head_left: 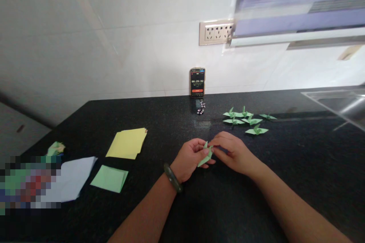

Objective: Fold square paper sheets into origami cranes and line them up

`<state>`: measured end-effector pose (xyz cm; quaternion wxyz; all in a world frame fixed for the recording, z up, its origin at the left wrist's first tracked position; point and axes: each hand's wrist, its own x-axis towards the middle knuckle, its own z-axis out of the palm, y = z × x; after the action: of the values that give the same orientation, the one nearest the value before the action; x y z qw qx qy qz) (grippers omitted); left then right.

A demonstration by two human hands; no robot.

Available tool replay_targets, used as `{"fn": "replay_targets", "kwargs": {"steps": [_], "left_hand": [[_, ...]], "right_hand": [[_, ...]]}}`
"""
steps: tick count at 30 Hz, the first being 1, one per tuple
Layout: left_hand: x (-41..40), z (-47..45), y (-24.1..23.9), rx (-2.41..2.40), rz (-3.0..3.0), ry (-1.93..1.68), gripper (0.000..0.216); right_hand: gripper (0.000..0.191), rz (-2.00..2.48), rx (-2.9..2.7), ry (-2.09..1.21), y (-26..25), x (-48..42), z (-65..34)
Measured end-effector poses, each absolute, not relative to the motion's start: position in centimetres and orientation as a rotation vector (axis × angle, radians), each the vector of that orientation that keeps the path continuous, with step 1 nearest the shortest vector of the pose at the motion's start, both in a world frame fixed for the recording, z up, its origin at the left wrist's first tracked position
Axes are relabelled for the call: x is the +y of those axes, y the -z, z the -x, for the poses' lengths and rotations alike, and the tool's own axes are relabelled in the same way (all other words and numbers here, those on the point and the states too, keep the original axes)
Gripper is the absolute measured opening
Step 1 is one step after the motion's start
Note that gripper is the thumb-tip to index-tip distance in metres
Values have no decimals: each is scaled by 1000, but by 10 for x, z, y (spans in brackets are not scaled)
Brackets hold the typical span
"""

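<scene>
Both my hands meet over the black countertop (256, 197) and pinch one small folded green paper piece (205, 156). My left hand (189, 159), with a dark bangle on its wrist, is closed on the piece's lower part. My right hand (232, 152) is closed on its upper tip with fingertips. Behind and to the right, several finished green paper cranes (245, 119) lie on the counter.
A stack of yellow paper sheets (127, 143), a green stack (110, 179) and pale blue sheets (72, 178) lie at the left. A phone (197, 82) showing a timer leans on the wall, a small beaded thing (201, 108) before it. A sink (339, 102) is at right.
</scene>
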<state>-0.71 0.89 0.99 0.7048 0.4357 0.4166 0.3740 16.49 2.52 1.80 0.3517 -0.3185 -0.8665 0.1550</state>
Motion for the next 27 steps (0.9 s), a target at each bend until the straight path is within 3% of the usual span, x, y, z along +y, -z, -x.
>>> {"fn": "replay_targets", "kwargs": {"steps": [11,27], "left_hand": [[9,3,-7,953,-890,-948,25],[6,0,-7,830,-727,-1038,24]], "right_hand": [[8,841,-2083,-321,-15,19,-156],[16,783,-2079,-117,-13,16,-156]]}}
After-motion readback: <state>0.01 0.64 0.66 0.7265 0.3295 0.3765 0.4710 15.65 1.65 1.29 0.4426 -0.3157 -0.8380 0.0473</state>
